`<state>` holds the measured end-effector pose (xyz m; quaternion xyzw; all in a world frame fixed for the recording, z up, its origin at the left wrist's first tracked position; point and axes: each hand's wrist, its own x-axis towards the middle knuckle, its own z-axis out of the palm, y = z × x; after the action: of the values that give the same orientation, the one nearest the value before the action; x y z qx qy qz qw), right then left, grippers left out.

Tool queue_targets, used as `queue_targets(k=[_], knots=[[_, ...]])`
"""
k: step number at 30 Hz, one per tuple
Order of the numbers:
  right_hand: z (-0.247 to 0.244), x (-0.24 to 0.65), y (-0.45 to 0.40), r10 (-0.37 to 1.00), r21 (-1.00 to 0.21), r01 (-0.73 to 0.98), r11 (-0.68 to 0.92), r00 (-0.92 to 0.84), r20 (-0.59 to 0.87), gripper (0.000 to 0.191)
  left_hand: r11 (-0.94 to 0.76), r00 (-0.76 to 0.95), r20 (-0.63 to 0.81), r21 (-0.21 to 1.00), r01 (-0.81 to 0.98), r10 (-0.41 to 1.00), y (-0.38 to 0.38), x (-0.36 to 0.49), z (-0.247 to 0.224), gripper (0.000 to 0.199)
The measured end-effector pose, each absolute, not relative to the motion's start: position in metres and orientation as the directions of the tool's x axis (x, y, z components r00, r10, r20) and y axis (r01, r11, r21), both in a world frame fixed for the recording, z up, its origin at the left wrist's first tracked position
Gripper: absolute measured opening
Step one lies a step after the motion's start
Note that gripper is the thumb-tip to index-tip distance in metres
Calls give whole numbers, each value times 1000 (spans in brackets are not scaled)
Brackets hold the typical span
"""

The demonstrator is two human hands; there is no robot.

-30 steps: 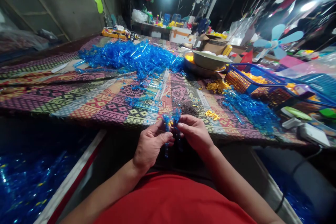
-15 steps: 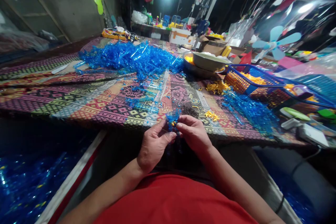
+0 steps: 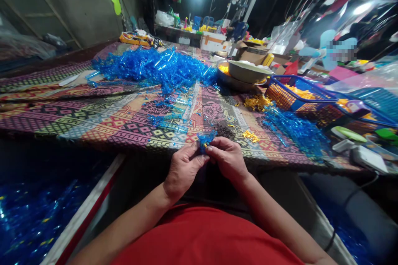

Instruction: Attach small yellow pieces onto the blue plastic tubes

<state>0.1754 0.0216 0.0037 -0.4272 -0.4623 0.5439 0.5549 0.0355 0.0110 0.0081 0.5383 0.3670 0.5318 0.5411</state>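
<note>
Between my hands, at the table's front edge, is a small blue plastic piece [image 3: 205, 137] with a yellow bit in it. My left hand [image 3: 183, 167] pinches it from the left with thumb and fingers. From the right, my right hand [image 3: 228, 158] has its closed fingertips on the same piece. Small dark pieces [image 3: 224, 131] lie just beyond my right hand, with little yellow pieces [image 3: 250, 136] beside them. Loose blue parts [image 3: 168, 122] are scattered on the patterned cloth [image 3: 124, 112].
A big heap of blue plastic [image 3: 155, 66] covers the back middle. Metal bowls [image 3: 245, 72], a blue basket [image 3: 300, 95] of yellow parts and a smaller blue pile [image 3: 295, 132] stand to the right. A white box with a cable [image 3: 370, 159] lies at the right edge.
The blue piece has turned and bunched up between my fingertips, and the parts hanging below it no longer show. My right fingertips have shifted slightly left.
</note>
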Motion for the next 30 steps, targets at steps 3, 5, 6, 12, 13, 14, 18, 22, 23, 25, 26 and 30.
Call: queue_targets(k=[3,5,6,12,13,14,18,22,23,25,26,30], knots=[[5,176,20,998,-988,-140,61,2,61,20,-114,218,160,971,-208,963,12,33,12,24],[5,177,18,997,-991,-105,77,15,76,20,-98,240,156,967,-237,958,12,32,15,21],[6,177,17,995,-992,-80,96,15,95,20,-98,246,158,966,-241,956,12,32,15,21],[6,179,15,984,-984,44,174,-34,172,17,-86,223,142,966,-242,965,12,33,13,24],[6,179,15,988,-988,20,156,-27,155,16,-71,212,127,965,-253,969,12,33,12,23],[5,178,15,991,-991,-9,134,-20,134,15,-49,209,107,963,-264,972,11,33,11,23],[4,178,14,996,-994,-72,81,-23,83,18,82,258,0,949,-306,966,8,33,8,26],[7,178,13,994,-995,-41,96,-40,98,20,54,274,30,954,-294,961,7,32,5,30],[8,179,13,994,-994,-37,101,-43,103,20,36,271,45,958,-286,961,7,32,4,31],[8,180,13,992,-993,-44,108,-59,110,19,29,276,51,960,-278,960,6,32,4,31],[8,181,13,991,-993,-52,110,-74,114,18,36,280,45,960,-279,959,6,31,3,32],[8,185,13,984,-991,-37,126,-123,129,16,49,306,38,961,-272,951,6,30,2,33]])
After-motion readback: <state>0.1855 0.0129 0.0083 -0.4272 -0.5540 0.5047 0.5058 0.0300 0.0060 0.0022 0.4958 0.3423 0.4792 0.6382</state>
